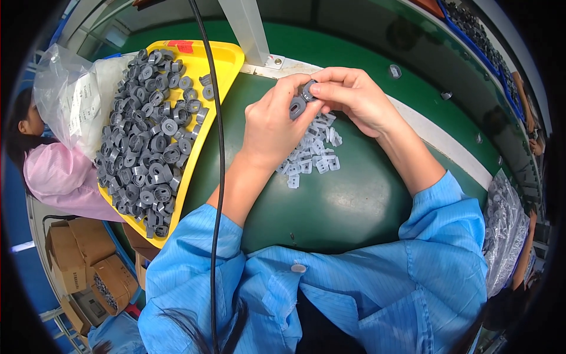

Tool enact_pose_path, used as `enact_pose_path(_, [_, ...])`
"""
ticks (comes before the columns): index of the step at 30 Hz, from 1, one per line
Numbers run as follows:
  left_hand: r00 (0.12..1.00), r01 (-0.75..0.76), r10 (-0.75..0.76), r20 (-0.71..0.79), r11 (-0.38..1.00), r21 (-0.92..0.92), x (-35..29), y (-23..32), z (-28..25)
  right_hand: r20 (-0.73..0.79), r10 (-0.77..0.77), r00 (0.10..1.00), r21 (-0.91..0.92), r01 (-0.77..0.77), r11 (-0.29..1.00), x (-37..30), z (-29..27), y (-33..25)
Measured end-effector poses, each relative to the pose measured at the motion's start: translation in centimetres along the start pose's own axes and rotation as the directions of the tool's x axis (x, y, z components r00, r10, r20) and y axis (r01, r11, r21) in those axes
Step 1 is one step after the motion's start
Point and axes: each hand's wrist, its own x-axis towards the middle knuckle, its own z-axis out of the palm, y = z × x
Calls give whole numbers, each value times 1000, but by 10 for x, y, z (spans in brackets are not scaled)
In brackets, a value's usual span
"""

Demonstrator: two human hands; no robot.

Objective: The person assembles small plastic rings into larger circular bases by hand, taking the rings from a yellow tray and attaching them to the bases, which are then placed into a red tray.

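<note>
Both my hands meet above the far part of the green table. My left hand (268,121) is closed around a grey plastic ring-shaped part (298,107) with a slot in its face. A second grey part (308,91) sits between the thumb and fingers of my right hand (354,97), close against the first. Whether the two parts are joined I cannot tell. Beneath my hands lies a loose pile of small translucent plastic pieces (322,162), partly covered by my left hand.
Left of me a yellow tray (234,56) is heaped with grey parts (147,135). A black cable (220,153) hangs across the view. Beyond the table edge runs a green belt (424,94) with a few small pieces. A co-worker in pink (65,171) and cardboard boxes (79,248) are at left.
</note>
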Motion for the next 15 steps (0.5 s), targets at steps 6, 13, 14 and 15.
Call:
enact_pose_path(6, [986, -149, 152, 66, 987, -54, 3, -6, -7, 190, 80, 978, -26, -76, 997, 4, -20, -4])
enact_pose_path(13, [929, -80, 134, 345, 983, -166, 8, -9, -16, 245, 170, 954, -481, -32, 876, -5, -13, -24])
enact_pose_path(14, [938, -81, 128, 323, 985, -153, 7, -9, -16, 215, 107, 971, -509, 17, 861, -7, -10, -24])
enact_pose_path(15, [938, -86, 131, 321, 985, -150, 7, -9, -16, 185, 43, 982, -537, 65, 841, -8, -9, -23])
